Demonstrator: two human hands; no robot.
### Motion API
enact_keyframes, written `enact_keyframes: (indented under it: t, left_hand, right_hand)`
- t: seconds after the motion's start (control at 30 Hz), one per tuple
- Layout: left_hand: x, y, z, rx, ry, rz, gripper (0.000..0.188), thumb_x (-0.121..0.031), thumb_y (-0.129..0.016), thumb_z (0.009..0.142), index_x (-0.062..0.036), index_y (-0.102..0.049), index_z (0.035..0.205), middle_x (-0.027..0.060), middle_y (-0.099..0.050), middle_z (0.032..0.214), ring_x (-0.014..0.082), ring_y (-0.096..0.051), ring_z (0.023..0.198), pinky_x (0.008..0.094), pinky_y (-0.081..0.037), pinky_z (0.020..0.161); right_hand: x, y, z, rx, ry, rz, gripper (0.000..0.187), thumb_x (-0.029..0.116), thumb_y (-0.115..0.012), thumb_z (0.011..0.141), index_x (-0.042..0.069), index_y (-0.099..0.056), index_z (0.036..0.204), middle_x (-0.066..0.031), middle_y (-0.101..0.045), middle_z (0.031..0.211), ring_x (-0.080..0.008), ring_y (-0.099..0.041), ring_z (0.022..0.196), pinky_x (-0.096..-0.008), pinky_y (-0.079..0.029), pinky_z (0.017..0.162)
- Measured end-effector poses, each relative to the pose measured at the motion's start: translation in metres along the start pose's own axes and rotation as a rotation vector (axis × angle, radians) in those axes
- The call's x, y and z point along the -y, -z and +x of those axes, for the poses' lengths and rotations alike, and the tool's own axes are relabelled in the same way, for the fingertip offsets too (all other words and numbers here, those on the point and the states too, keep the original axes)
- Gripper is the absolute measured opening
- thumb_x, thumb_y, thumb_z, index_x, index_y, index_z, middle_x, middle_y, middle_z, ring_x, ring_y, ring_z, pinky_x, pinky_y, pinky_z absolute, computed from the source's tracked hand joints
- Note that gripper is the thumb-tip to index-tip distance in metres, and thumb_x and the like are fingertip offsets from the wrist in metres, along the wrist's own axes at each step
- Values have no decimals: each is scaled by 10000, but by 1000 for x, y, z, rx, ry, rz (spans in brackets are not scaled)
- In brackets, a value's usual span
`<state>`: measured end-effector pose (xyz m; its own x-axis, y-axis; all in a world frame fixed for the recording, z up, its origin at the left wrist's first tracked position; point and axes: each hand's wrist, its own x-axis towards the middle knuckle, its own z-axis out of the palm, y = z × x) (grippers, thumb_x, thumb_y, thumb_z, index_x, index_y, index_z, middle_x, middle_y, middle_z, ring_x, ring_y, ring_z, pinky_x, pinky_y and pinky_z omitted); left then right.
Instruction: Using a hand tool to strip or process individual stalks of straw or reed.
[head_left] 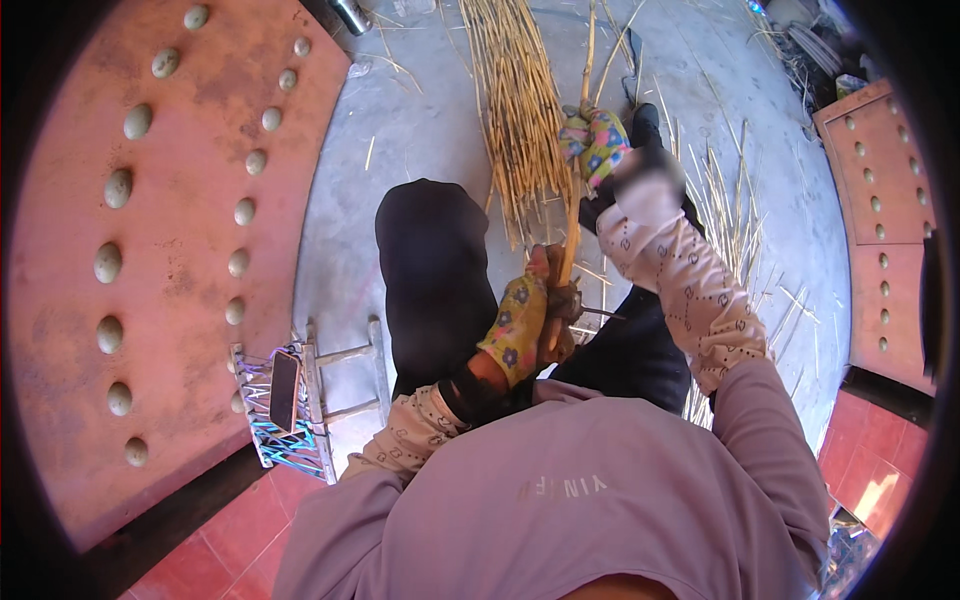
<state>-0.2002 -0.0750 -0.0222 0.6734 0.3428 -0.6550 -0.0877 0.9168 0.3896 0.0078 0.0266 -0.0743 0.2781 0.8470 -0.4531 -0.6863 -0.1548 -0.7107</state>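
A tan reed stalk (pixel 572 232) runs between my two gloved hands and on past the far one. My left hand (pixel 518 318), in a yellow flowered glove, is closed around its near end, close to my lap. Beside that hand sits a dark metal tool (pixel 566 303) with a thin rod sticking out to the right; the tool's shape is partly hidden. Farther out, my right hand (pixel 598 143), in a flowered glove, is closed on the same stalk. A large bundle of reed stalks (pixel 515 100) lies on the floor just left of the right hand.
Loose pale stalks (pixel 725 215) are scattered on the grey floor (pixel 400 130) to the right. A small frame stool (pixel 345 355) with a corded seat stands at the left, a phone (pixel 284 392) on it. Red studded doors (pixel 190 250) flank the left; another red panel (pixel 875 220) stands right.
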Motion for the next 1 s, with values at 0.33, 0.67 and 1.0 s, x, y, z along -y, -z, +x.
enact_keyframes:
  t: [0.33, 0.67, 1.0]
  left_hand:
    - [8, -24, 41, -15, -109, 115, 394, -486, -440, 811, -97, -495, 849, -14, -451, 607, 97, -419, 481, 234, -331, 403]
    - [-32, -75, 53, 71, -373, 145, 365, -469, -454, 808, -106, -489, 816, 22, -490, 603, 140, -497, 493, 267, -372, 378]
    - [14, -111, 133, 9, -384, -40, 386, -474, -474, 796, -92, -506, 849, 30, -525, 644, 143, -549, 530, 242, -423, 420]
  right_hand:
    - [16, 17, -32, 642, -90, 440, 222, 272, -390, 874, 81, -478, 805, 36, -381, 556, -105, -382, 463, -241, -320, 422]
    - [49, 148, -34, 402, 364, 112, 367, 369, -456, 838, 80, -444, 1064, -80, -550, 964, -175, -562, 770, -288, -454, 646]
    - [19, 83, -206, 37, 20, -204, 281, 336, -461, 842, 64, -528, 863, -10, -533, 609, -95, -502, 468, -214, -397, 409]
